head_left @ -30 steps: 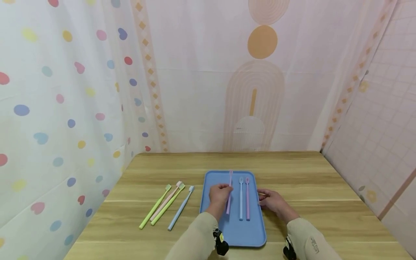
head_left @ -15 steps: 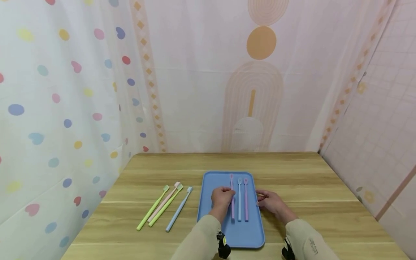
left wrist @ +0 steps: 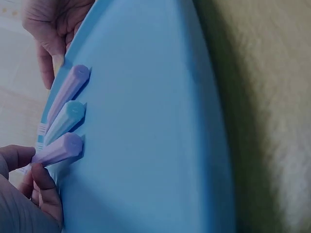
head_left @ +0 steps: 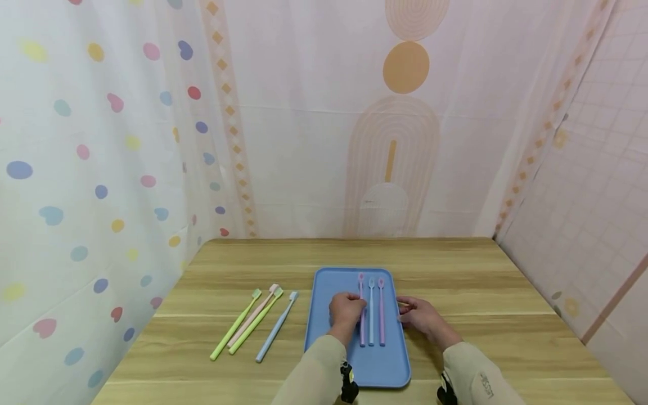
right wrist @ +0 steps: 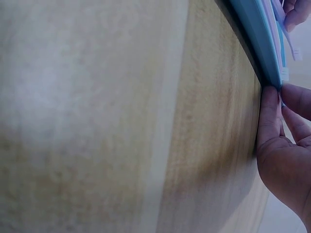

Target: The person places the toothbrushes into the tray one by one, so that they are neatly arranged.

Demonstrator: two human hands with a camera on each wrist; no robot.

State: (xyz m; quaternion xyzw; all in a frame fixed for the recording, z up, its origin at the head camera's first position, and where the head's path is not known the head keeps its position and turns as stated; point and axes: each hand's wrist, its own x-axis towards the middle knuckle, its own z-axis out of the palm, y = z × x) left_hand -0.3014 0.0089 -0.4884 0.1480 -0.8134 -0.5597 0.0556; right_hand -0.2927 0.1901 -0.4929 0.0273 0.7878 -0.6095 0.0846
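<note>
My left hand (head_left: 346, 312) pinches a purple toothbrush (left wrist: 60, 148) between thumb and fingers, over the blue tray (head_left: 379, 368). This toothbrush lies lengthwise on the left of a light blue toothbrush (head_left: 371, 318) and another purple toothbrush (head_left: 382, 320). The three stand side by side in a near-parallel row, bristle heads toward the far end, handle ends toward me. My right hand (right wrist: 284, 155) holds the tray's right rim, thumb on top and fingers along the outer side. In the head view my left fingers hide the middle of the held toothbrush.
Left of the tray, on the wooden table (head_left: 455, 264), lie a green toothbrush (head_left: 234, 327), a pink toothbrush (head_left: 248, 322), a second green toothbrush (head_left: 256, 322) and a blue toothbrush (head_left: 275, 329), all slanted. Patterned curtains (head_left: 304, 169) hang behind and at the sides.
My left hand has brought the purple toothbrush nearer to me and slightly right, lowering it beside the light blue one and straightening it. The right hand stays at the tray's rim.
</note>
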